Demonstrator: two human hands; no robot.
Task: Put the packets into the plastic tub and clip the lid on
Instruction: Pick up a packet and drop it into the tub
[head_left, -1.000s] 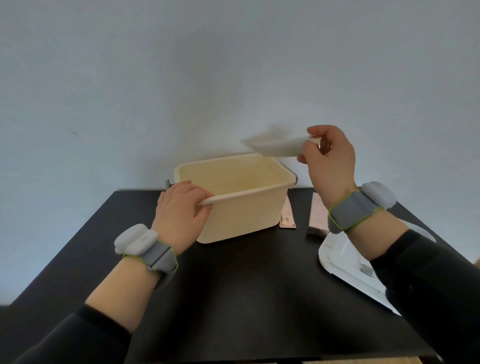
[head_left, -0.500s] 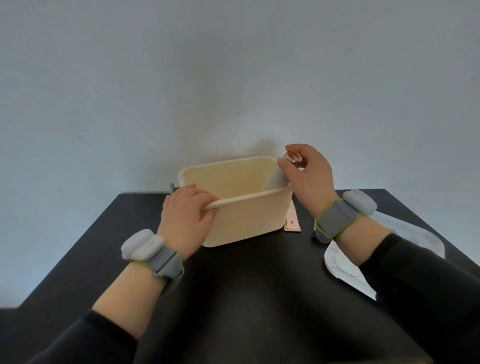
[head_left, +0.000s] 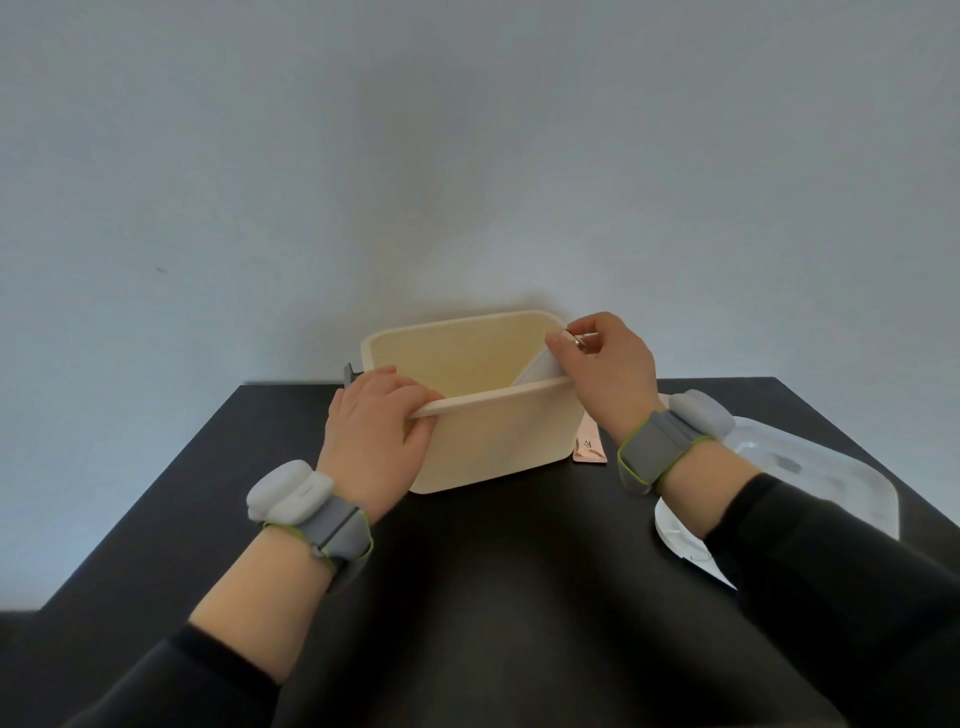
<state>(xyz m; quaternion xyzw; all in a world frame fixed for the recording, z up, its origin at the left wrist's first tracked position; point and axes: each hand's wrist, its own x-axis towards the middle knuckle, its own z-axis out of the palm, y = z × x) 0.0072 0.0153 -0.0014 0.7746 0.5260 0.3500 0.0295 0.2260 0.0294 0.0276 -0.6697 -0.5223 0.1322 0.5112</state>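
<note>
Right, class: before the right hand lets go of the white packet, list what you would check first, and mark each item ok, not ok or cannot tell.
1. Tub steadied: left hand grips the near rim. Ok.
2. White packet inside the rim: its lower end is in the tub, at the right wall. Ok.
3. Right hand has the packet pinched at its top. Ok.
4. Room left in the tub: the floor is hidden. Cannot tell.
5. All packets in: a pink packet lies on the table by the tub. Not ok.
6. Lid within reach, on the table at right. Ok.
</note>
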